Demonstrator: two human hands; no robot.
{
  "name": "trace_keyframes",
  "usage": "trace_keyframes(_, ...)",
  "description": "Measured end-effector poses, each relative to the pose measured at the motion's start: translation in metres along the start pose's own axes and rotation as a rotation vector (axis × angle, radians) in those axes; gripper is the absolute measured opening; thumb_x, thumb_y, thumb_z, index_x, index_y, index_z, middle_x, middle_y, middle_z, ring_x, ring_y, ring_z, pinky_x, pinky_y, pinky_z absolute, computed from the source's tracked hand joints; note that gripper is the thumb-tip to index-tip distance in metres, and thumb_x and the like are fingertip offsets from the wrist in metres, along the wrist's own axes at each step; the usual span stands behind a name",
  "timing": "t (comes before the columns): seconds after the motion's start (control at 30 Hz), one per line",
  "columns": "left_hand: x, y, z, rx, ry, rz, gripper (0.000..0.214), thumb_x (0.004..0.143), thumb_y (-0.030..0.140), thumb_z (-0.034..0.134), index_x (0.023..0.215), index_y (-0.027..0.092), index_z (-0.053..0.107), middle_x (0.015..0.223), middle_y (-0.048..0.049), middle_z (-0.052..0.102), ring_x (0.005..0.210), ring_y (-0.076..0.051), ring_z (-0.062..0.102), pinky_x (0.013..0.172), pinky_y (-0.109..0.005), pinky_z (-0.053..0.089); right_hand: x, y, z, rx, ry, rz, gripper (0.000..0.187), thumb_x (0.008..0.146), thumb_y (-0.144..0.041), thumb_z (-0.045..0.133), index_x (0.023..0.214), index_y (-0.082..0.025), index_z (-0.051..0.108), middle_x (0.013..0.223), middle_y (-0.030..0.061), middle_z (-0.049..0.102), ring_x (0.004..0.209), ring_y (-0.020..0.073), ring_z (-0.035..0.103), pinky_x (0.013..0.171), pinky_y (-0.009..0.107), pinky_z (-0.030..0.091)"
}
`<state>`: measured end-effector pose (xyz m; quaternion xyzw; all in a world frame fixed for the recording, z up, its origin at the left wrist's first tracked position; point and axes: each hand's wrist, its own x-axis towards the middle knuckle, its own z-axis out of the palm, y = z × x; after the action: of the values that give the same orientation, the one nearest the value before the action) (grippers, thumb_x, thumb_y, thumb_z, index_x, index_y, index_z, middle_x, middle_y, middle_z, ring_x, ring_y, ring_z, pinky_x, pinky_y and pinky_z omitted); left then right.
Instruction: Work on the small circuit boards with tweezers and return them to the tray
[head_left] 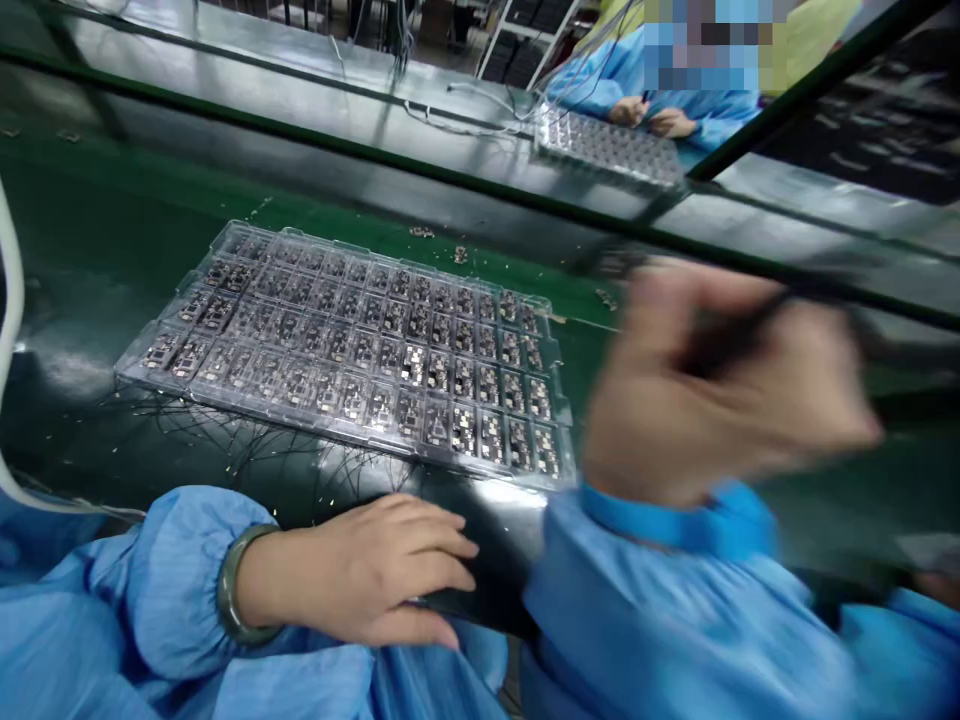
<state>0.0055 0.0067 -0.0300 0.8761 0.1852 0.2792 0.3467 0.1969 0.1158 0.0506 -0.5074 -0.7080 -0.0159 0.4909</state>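
Observation:
My left hand (375,570) lies palm down near the front edge of the bench, its fingers stretched out and slightly apart, with a green bangle (241,585) at the wrist. Beyond it is a clear plastic tray (135,366) whose pockets hold rows of small circuit boards (381,408). My right hand (690,410) is raised to the right of the tray and smeared by motion. Its fingers are curled round a dark, slim, pen-like tool (731,335); the tool's exact kind is too blurred to tell.
Loose small boards (460,255) lie on the green bench behind the tray. Thin dark wires (330,450) stick out along its front edge. A white cable (10,300) curves at the left. Beyond a dark rail (480,180), a co-worker's hands (649,117) are over another clear tray (607,155).

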Motion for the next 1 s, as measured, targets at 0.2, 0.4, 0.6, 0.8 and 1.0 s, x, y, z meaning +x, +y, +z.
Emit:
trace_keyframes(0.2, -0.003, -0.004, 0.000, 0.083, -0.259, -0.026, 0.034, 0.097, 0.039, 0.047, 0.117, 0.013, 0.057, 0.124, -0.0121, 0.062, 0.124, -0.024, 0.051, 0.112, -0.037, 0.033, -0.006, -0.037, 0.080, -0.376, -0.513, -0.509, 0.029, 0.095, -0.011, 0.040, 0.102, -0.017, 0.068, 0.111, 0.0088, 0.072, 0.083, 0.0193, 0.065, 0.064, 0.031, 0.048)
trace_keyframes(0.4, -0.005, -0.005, 0.004, 0.103, -0.237, -0.041, 0.031, 0.096, 0.039, 0.048, 0.114, 0.015, 0.058, 0.119, -0.0114, 0.064, 0.123, -0.024, 0.050, 0.113, -0.038, 0.030, -0.032, -0.038, 0.075, -0.439, -0.860, -0.430, 0.025, 0.097, -0.016, 0.042, 0.107, -0.016, 0.065, 0.118, 0.0118, 0.068, 0.085, 0.0198, 0.066, 0.065, 0.030, 0.047)
trace_keyframes(0.6, -0.004, -0.003, 0.005, 0.091, -0.241, -0.079, 0.030, 0.097, 0.036, 0.048, 0.115, 0.015, 0.059, 0.122, -0.0103, 0.063, 0.125, -0.023, 0.050, 0.114, -0.037, 0.031, -0.036, -0.039, 0.071, -0.480, -0.898, -0.341, 0.031, 0.100, -0.026, 0.036, 0.106, -0.017, 0.065, 0.126, 0.0109, 0.065, 0.084, 0.0208, 0.069, 0.061, 0.031, 0.049)
trace_keyframes(0.8, -0.008, -0.005, 0.007, 0.075, -0.243, -0.091, 0.047, 0.095, 0.045, 0.050, 0.132, 0.015, 0.050, 0.132, -0.0116, 0.060, 0.130, -0.025, 0.049, 0.116, -0.044, 0.032, -0.030, -0.041, 0.013, -0.268, -0.626, -0.242, 0.023, 0.089, -0.026, 0.055, 0.108, -0.018, 0.065, 0.125, 0.0096, 0.065, 0.098, 0.0235, 0.069, 0.075, 0.034, 0.056)
trace_keyframes(1.0, -0.007, -0.006, 0.007, 0.177, -0.261, -0.050, 0.051, 0.092, 0.041, 0.056, 0.134, 0.012, 0.050, 0.139, -0.0148, 0.055, 0.132, -0.027, 0.048, 0.116, -0.048, 0.033, -0.075, -0.009, -0.063, 0.264, -0.223, 0.220, 0.033, 0.098, -0.030, 0.038, 0.091, -0.020, 0.068, 0.103, 0.0074, 0.070, 0.090, 0.0186, 0.067, 0.074, 0.034, 0.056)
